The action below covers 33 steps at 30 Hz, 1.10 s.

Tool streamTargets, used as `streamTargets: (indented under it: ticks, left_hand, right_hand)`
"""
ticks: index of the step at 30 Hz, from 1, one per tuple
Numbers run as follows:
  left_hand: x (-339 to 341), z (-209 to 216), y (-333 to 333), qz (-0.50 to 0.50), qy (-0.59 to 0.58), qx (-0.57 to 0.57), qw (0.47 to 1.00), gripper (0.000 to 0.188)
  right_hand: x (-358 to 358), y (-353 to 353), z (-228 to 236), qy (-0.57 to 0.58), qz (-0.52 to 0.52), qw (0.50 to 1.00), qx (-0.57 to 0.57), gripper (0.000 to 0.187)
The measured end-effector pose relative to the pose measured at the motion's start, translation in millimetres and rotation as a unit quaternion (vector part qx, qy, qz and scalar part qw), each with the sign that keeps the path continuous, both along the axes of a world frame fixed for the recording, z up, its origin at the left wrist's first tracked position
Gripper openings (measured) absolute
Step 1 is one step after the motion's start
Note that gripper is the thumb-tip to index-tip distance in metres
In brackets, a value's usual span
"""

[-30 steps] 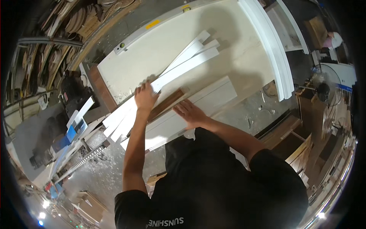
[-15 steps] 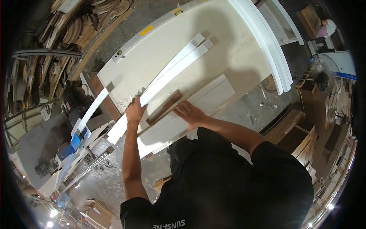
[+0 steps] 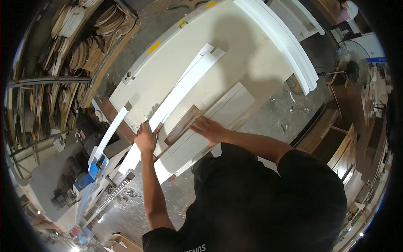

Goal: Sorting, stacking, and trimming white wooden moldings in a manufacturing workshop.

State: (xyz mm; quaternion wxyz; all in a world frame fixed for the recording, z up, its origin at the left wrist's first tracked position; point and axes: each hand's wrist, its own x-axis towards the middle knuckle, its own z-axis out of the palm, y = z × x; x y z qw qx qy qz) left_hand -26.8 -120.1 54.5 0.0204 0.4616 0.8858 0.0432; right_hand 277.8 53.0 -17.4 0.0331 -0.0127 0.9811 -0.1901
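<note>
Two long white strips (image 3: 184,90) lie partly overlapped on a pale board-topped table, running from its far middle toward the near left. My left hand (image 3: 145,138) is closed around one strip near its near end. A small dark, bluish bit shows beside that hand, too small to name. My right hand (image 3: 208,130) rests flat, fingers spread, on a wide white board (image 3: 218,115) with a groove line along it. Between the strips and this board lies a short brown wooden piece (image 3: 181,125).
A long level (image 3: 140,63) lies along the table's far left edge. Curved white mouldings (image 3: 285,42) line the right side. At left stands a machine (image 3: 86,128) with a white strip (image 3: 111,128) beside it. Racks of wooden pieces (image 3: 79,54) stand behind; a fan (image 3: 352,65) is at right.
The two white strips now overlap more closely at their far ends. My left hand stays at the strip's near part, and my right hand remains on the wide board. The whole view has shifted slightly.
</note>
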Motion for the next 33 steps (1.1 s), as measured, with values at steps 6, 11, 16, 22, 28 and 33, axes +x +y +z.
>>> streamTargets:
  ticks: [6, 11, 16, 22, 28, 33]
  left_hand:
    - [58.9, 43.9, 24.2, 0.079, -0.112, 0.014, 0.991, 0.058]
    - [97.4, 70.9, 60.5, 0.066, -0.348, 0.185, 0.917, 0.047]
    - [128.4, 113.3, 123.3, -0.014, -0.462, 0.283, 0.841, 0.036]
    - [172.9, 164.6, 207.4, 0.011, -0.641, 0.405, 0.651, 0.037]
    - [203.5, 125.6, 235.0, -0.131, -0.451, 0.303, 0.829, 0.047]
    - [229.8, 60.6, 157.3, -0.079, -0.54, 0.214, 0.811, 0.046]
  right_hand:
    - [1.6, 0.1, -6.8, 0.021, -0.008, 0.999, -0.036, 0.144]
    - [-5.4, 4.5, 53.6, 0.022, -0.146, 0.93, -0.336, 0.138]
    - [-9.8, 22.6, 88.1, 0.174, -0.155, 0.743, -0.627, 0.13]
    - [1.6, 36.0, 151.8, 0.268, -0.267, 0.736, -0.561, 0.075]
    - [77.5, 97.0, 127.6, 0.292, -0.537, 0.724, -0.319, 0.044]
    - [175.7, 177.7, 94.9, 0.14, -0.668, 0.711, -0.169, 0.055]
